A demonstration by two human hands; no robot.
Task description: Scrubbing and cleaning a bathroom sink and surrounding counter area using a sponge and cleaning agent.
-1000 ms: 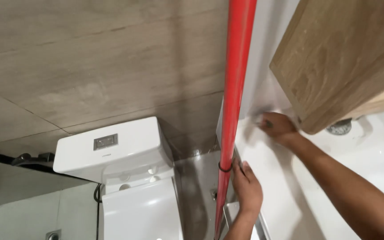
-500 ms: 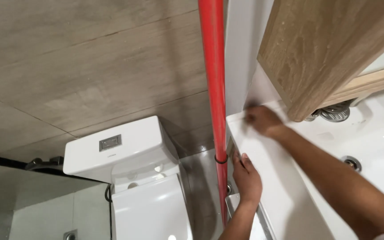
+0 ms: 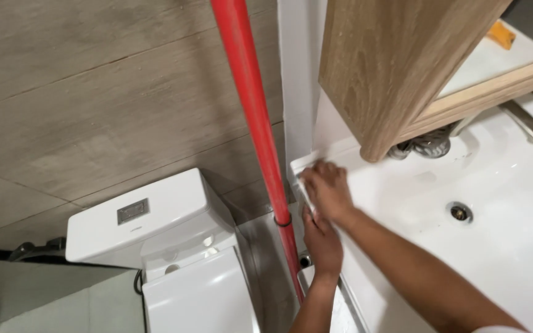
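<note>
The red pole [image 3: 251, 117] runs out of the top edge, its foot hidden behind the left hand [image 3: 322, 242]. That hand's fingers lie flat against the white basin [image 3: 402, 203] edge beside the pole, grip released. The right hand [image 3: 328, 190] presses palm-down on the basin's corner, whether on a cloth cannot be told. One toilet cistern [image 3: 149, 216] stands left.

A long red pole [image 3: 255, 135] stands mid-frame between the white ceramic toilet [image 3: 174, 259] at lower left and the white basin [image 3: 495, 240] at right, under the wooden cabinet [image 3: 396, 68].
</note>
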